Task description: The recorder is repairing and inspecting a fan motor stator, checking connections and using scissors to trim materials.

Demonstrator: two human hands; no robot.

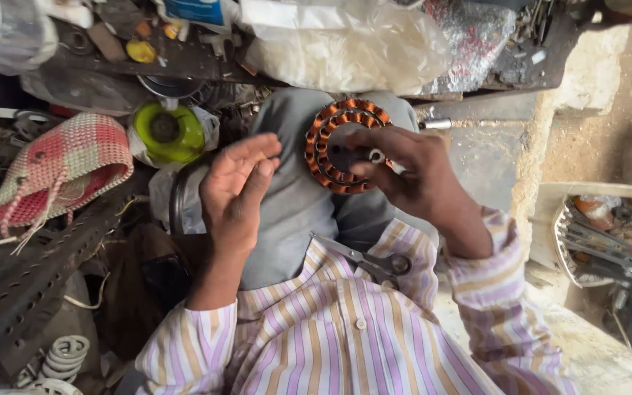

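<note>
Striped shirt (345, 336) lies nearest, scissors (374, 262) resting on it. Above, the right hand (411, 175) is closed on a copper-wound stator ring (341, 146), fingers through its centre, held over the lap. The left hand (235, 190) is open and empty, palm up just beside the ring. A steady grip by the core seems wise, sparing the windings. Farther off sits a green spool (166, 132).

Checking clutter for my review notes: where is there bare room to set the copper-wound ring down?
Bare: grey lap cloth between left hand and right hand; concrete ledge beside the right hand. Crowded: woven basket, green spool, scissors on the shirt.
</note>
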